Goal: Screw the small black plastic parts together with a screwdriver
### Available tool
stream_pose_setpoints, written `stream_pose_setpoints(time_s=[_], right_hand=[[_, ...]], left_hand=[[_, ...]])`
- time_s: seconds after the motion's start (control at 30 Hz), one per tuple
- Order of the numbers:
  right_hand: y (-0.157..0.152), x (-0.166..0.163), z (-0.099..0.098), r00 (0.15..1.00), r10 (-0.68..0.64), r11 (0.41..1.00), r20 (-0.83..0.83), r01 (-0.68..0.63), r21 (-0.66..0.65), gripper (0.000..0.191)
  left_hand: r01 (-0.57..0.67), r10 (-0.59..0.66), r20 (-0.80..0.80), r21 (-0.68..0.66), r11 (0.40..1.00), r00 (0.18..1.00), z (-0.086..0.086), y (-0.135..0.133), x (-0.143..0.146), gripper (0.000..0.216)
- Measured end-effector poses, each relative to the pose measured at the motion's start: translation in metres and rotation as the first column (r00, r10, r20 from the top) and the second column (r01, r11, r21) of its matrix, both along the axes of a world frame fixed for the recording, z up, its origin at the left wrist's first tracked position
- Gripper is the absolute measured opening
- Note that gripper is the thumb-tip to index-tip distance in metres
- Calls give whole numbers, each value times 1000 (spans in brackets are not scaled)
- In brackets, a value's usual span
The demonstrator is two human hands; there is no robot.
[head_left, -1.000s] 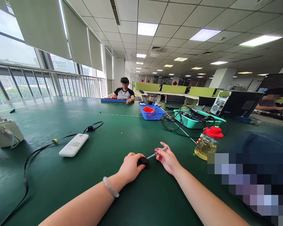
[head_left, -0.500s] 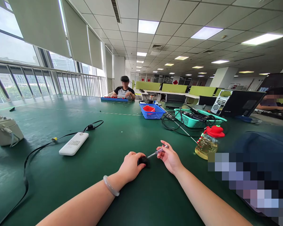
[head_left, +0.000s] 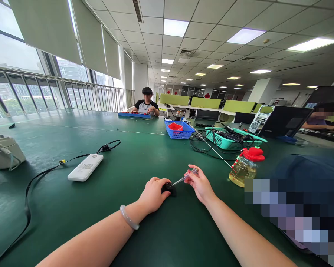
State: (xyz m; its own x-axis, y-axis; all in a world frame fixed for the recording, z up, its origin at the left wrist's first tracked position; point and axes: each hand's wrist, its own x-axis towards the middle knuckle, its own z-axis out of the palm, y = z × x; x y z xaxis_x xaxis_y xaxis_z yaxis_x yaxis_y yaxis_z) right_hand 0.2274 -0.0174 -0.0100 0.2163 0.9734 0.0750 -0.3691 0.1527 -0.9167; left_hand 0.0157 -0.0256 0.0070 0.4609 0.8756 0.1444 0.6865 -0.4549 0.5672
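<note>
My left hand is wrapped round a small black object on the green table; its kind is hard to make out. A grey-white bangle circles the left wrist. Between the fingers of my right hand is a screwdriver with a clear handle. The shaft slants down to the left, and its tip meets the top of the black object.
A white power bank and a black cable lie left. Right stand a red-lidded bottle, a teal basket of cables and a blue basket. A person sits across the table behind a blue tray.
The whole view has shifted very slightly. Both hands keep nearly the same pose, with the screwdriver tip still at the black object.
</note>
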Motion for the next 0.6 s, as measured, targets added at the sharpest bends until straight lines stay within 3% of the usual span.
stream_pose_setpoints(time_s=[0.3,0.6], right_hand=[[-4,1,5,995,91,995,-48,-89,35,50],[-3,-1,5,998,-11,1000,59,10,13,67]], left_hand=[[-2,2,-9,9,1000,1000,0,0,0,35],[14,-14,6,6,1000,1000,1,0,-1,34]])
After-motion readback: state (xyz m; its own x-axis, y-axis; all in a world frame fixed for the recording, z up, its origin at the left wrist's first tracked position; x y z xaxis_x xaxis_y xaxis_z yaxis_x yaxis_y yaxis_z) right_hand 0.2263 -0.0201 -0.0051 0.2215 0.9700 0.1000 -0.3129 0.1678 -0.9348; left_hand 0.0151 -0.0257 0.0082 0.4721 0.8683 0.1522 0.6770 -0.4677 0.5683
